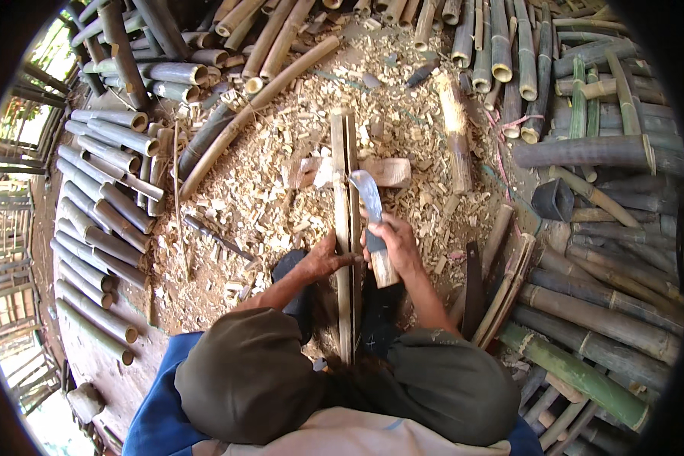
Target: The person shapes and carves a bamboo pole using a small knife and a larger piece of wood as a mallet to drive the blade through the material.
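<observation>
My left hand (323,258) pinches the bamboo strip (343,228), long axis running away from me; my right hand (394,243), closed on the knife (372,216), sits just right.

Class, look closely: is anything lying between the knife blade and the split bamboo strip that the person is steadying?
Nothing visible does. The right hand holds the knife with its blade directly against the bamboo strip, which the left hand grips lower down; wood chips only surround them.
</observation>
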`<control>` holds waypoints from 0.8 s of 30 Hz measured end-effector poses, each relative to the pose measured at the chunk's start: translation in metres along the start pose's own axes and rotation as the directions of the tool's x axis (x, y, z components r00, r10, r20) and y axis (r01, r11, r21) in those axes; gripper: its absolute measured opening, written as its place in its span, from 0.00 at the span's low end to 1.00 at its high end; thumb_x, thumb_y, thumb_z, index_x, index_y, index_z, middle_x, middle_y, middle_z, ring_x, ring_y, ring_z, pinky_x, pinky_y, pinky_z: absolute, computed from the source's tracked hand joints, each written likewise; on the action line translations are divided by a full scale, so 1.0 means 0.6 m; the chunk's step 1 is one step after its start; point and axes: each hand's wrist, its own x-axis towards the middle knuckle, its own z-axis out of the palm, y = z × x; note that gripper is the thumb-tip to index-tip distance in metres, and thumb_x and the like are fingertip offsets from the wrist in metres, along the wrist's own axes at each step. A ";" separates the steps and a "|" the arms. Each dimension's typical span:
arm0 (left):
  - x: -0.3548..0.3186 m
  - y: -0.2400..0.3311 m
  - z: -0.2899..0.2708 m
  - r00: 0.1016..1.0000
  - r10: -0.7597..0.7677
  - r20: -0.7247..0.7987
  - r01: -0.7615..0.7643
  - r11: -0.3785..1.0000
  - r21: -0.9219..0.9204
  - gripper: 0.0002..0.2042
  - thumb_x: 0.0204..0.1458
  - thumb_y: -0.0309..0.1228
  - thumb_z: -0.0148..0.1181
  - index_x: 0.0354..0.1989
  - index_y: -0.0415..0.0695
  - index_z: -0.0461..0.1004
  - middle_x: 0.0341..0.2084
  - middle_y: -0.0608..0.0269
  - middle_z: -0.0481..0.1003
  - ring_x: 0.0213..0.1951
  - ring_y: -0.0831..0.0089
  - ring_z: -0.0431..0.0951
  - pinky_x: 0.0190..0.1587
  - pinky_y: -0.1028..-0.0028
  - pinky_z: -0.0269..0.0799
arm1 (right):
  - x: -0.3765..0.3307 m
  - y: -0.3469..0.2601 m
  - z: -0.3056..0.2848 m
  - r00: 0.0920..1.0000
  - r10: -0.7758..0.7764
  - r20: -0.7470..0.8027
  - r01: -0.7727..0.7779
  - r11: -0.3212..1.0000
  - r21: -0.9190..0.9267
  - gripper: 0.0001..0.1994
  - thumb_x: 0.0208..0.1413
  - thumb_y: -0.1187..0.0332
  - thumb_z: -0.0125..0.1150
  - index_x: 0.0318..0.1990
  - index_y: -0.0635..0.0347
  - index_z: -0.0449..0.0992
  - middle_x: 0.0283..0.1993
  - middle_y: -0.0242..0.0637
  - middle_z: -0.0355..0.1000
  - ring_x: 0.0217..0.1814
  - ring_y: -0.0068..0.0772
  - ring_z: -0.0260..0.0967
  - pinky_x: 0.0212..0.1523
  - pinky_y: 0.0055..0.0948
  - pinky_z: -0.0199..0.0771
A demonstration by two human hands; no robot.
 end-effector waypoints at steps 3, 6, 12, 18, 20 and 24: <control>0.004 -0.007 0.003 0.997 0.054 -0.059 -0.043 0.982 0.183 0.30 0.54 0.33 0.74 0.59 0.38 0.64 0.47 0.55 0.79 0.51 0.68 0.79 0.56 0.66 0.74 | -0.008 0.002 0.006 0.999 -0.022 -0.023 0.023 0.998 0.060 0.21 0.62 0.68 0.55 0.59 0.72 0.73 0.29 0.40 0.76 0.21 0.30 0.74 0.21 0.30 0.77; 0.009 -0.026 0.010 0.997 0.073 -0.013 -0.074 0.994 -0.076 0.32 0.53 0.34 0.74 0.61 0.37 0.63 0.48 0.54 0.79 0.51 0.66 0.80 0.57 0.64 0.74 | 0.047 -0.009 -0.002 0.994 -0.110 -0.018 0.110 0.994 -0.013 0.24 0.61 0.65 0.56 0.62 0.70 0.72 0.29 0.40 0.77 0.21 0.30 0.75 0.20 0.30 0.78; 0.023 -0.077 -0.004 0.992 0.120 -0.026 -0.117 0.987 0.111 0.39 0.53 0.41 0.75 0.66 0.38 0.59 0.53 0.54 0.75 0.57 0.68 0.73 0.62 0.63 0.68 | 0.097 -0.059 0.013 1.000 -0.008 0.015 0.008 1.000 -0.018 0.25 0.61 0.64 0.55 0.63 0.72 0.70 0.30 0.41 0.77 0.21 0.30 0.75 0.20 0.30 0.79; 0.025 -0.090 -0.004 0.999 0.035 -0.028 -0.030 0.986 0.162 0.39 0.51 0.48 0.74 0.62 0.35 0.62 0.50 0.48 0.76 0.55 0.60 0.76 0.59 0.60 0.71 | 0.118 -0.071 0.004 0.999 -0.034 -0.009 0.034 0.999 -0.006 0.24 0.63 0.65 0.52 0.62 0.71 0.70 0.30 0.43 0.77 0.20 0.31 0.75 0.18 0.31 0.79; 0.023 -0.076 -0.003 0.999 0.010 -0.050 0.000 0.981 0.193 0.42 0.49 0.55 0.73 0.59 0.32 0.62 0.49 0.38 0.76 0.54 0.49 0.77 0.59 0.58 0.70 | 0.164 -0.101 -0.006 0.999 -0.027 0.034 0.027 0.999 0.020 0.25 0.63 0.63 0.53 0.63 0.70 0.69 0.30 0.41 0.77 0.21 0.30 0.75 0.19 0.31 0.79; 0.023 -0.082 -0.008 0.998 0.066 -0.017 -0.064 0.993 0.097 0.43 0.49 0.54 0.73 0.60 0.31 0.62 0.50 0.39 0.76 0.55 0.49 0.77 0.59 0.58 0.71 | 0.140 -0.131 0.012 0.999 -0.032 0.005 0.032 0.999 0.022 0.26 0.65 0.61 0.53 0.65 0.69 0.68 0.31 0.39 0.77 0.23 0.28 0.75 0.20 0.29 0.79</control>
